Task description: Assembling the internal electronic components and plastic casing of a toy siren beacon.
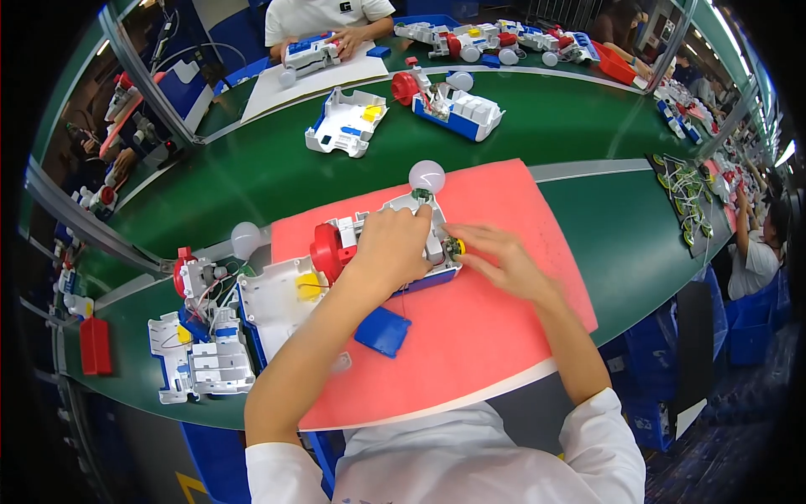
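Observation:
A white and blue toy vehicle body (435, 245) lies open on the pink foam mat (520, 323), with electronics inside. My left hand (390, 248) is closed over its middle, hiding part of the interior. A red wheel-like part (327, 252) sits beside that hand, and a pale translucent dome (426, 176) stands at the far end. At the right side of the body, my right hand (508, 262) pinches a small yellow-rimmed round part (455, 247) between thumb and fingers. A blue cover (384, 331) lies on the mat below the body.
An opened half-shell (281, 302) with a yellow block and another toy assembly (206, 344) sit at my left. On the green conveyor (252, 168) ahead lie a half-shell (346, 123) and a toy body (457, 109). A co-worker's hands (348, 39) work across. Wired circuit boards (688, 197) lie right.

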A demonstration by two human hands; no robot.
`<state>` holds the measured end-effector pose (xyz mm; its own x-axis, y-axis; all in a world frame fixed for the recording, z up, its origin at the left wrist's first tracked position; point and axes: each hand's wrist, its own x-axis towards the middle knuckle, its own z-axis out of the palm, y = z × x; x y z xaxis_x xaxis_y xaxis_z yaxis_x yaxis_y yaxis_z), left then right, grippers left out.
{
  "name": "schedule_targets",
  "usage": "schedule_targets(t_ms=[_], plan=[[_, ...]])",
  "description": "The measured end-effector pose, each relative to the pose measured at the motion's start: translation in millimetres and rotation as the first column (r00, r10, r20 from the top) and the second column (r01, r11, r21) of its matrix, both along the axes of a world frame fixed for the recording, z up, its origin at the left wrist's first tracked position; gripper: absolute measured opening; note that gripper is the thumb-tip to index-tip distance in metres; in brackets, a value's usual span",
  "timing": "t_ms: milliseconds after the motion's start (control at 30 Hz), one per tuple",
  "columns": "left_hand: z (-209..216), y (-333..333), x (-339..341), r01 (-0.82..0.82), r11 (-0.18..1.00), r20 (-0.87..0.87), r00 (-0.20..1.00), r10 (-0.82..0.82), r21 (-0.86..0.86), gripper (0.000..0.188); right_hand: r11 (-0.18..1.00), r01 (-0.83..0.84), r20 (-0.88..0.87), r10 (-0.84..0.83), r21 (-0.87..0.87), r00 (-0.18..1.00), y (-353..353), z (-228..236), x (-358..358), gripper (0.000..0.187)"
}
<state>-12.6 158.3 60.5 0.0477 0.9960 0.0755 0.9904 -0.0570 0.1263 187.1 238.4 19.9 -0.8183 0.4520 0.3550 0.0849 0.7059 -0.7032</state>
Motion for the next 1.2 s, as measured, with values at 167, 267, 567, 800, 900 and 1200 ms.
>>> schedule_targets(t_ms=[167, 267, 567, 800, 900, 1200], plan=[[11.4, -5.9, -7.8, 0.064, 0.998, -0.119, 0.991, -0.062, 0.015, 0.054, 0.962, 0.061, 0.08, -0.085, 0.265, 0.993, -1.5, 1.5, 1.7, 0.045], [34.5, -37.2, -12.0, 0.073, 0.934, -0.042, 0.997, -0.062, 0.351, 0.04, 0.952, 0.106, 0.076, -0.133, 0.288, 0.988, 0.3, -1.9, 1.1, 0.043], [-2.2, -176.5, -24.2, -0.283, 0.915, 0.236, 0.947, 0.219, 0.288, 0.025, 0.774, -0.333, 0.41, 0.105, 0.538, 0.906, -102.8, 3.0, -45.6, 0.055], [-13.3, -138.0, -19.0, -0.084, 0.913, 0.117, 0.992, 0.04, 0.4, 0.023, 0.691, -0.411, 0.554, 0.018, 0.595, 0.832, -109.0, 13.2, -38.6, 0.057], [-15.8, -124.0, -21.3, 0.002, 0.923, -0.003, 1.0, 0.0, 0.384, 0.021, 0.585, -0.31, 0.383, -0.002, 0.749, 0.924, -108.1, 12.9, -33.7, 0.032], [-5.6, -119.8, -41.3, -0.115, 0.992, 0.22, 0.97, 0.1, 0.059, 0.026, 0.857, -0.277, 0.3, 0.152, 0.434, 0.942, -46.3, 67.2, -54.2, 0.019]])
